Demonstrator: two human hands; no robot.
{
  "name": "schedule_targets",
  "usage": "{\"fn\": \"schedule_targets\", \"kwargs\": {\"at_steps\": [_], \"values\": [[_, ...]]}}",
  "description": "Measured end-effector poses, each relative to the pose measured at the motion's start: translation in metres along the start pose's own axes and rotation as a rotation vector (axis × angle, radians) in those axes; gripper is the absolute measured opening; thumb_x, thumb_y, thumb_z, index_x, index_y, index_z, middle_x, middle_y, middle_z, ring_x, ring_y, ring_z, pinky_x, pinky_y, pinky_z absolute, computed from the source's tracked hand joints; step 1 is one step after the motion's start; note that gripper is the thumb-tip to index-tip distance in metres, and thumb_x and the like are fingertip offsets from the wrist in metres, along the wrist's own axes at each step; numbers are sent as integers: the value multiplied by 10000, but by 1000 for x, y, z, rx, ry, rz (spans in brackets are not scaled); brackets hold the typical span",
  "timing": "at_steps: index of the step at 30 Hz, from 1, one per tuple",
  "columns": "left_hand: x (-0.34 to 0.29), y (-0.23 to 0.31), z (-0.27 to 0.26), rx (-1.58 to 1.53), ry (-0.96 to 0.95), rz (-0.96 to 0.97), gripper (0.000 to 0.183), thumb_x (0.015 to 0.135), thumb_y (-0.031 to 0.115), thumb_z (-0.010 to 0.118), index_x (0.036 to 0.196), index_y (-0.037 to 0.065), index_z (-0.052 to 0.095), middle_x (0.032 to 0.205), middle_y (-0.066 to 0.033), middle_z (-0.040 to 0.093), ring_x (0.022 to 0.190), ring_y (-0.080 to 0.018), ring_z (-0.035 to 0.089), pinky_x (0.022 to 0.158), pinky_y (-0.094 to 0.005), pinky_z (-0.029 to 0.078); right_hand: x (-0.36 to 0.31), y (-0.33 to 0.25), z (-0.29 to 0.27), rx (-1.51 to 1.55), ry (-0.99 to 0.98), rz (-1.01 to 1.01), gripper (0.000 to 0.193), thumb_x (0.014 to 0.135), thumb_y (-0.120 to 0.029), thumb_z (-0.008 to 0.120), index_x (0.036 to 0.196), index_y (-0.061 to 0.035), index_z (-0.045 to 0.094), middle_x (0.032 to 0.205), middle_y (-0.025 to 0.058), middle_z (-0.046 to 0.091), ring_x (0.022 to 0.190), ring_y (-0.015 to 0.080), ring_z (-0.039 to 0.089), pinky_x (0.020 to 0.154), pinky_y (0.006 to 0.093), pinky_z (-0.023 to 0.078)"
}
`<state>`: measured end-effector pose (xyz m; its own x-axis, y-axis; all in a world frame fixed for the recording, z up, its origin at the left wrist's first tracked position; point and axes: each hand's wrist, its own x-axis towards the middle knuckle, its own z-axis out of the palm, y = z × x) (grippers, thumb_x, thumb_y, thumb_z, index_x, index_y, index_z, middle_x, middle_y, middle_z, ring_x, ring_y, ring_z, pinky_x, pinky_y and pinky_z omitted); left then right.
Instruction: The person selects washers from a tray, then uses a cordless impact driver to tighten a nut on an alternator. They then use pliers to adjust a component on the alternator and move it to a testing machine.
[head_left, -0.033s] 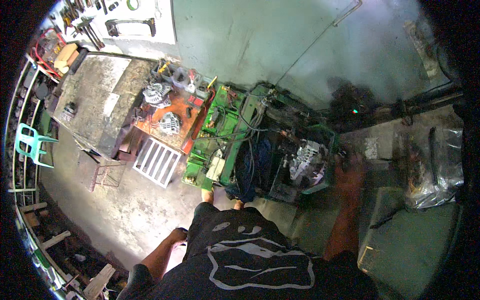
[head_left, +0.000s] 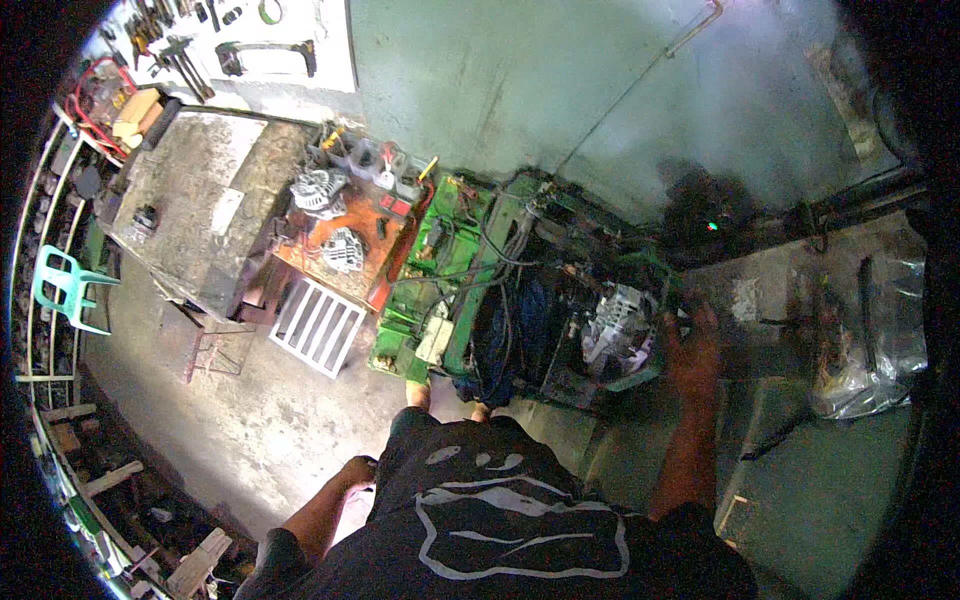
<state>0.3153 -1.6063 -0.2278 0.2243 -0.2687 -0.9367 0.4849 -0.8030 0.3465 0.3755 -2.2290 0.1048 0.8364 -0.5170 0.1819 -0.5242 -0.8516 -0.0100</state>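
Note:
My right hand (head_left: pixel 692 345) reaches out at the right, beside the silver alternator-like part (head_left: pixel 617 325) that lies in a dark box with a green edge (head_left: pixel 640 380). Its fingers look spread, and dimness blurs what lies by their tips. Down by my thigh hangs my left hand (head_left: pixel 357 473), bent inward against the dark clothing, so its fingers are mostly hidden. A green metal machine frame (head_left: pixel 418 365) with black cables (head_left: pixel 505 255) stands in front of me. To its left, two silver alternator-like parts (head_left: pixel 318 192) (head_left: pixel 342 250) sit on an orange-topped bench (head_left: pixel 370 215).
A white slatted rack (head_left: pixel 318 325) stands below the orange bench. Farther left are a worn workbench (head_left: pixel 195 200) and a turquoise plastic chair (head_left: pixel 70 285). Tools hang on a white board (head_left: pixel 300 20). Clear plastic wrapping (head_left: pixel 870 380) lies at the far right.
My right hand's fingers show more distinctly and apart beside the box. The view has shifted slightly. My left hand stays by my thigh.

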Motion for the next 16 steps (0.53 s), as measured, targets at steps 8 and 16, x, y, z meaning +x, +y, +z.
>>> {"fn": "schedule_targets", "kwargs": {"at_steps": [8, 16], "values": [[13, 16, -27, 251, 285, 322, 303, 942, 266, 712, 1155, 62, 781, 1156, -190, 777, 1066, -361, 746, 949, -414, 589, 27, -28, -28, 235, -37, -75, 679, 973, -346, 753, 1557, -93, 519, 1557, 230, 544, 1449, 451, 496, 1225, 557, 389], [45, 18, -47, 336, 462, 363, 208, 977, 288, 727, 1097, 131, 794, 1109, -155, 770, 1089, -359, 721, 927, -443, 589, 49, -41, -168, 983, 515, -715, 778, 939, -427, 786, 1593, -132, 485, 1567, 176, 564, 1463, 406, 499, 1254, 576, 329]]}}
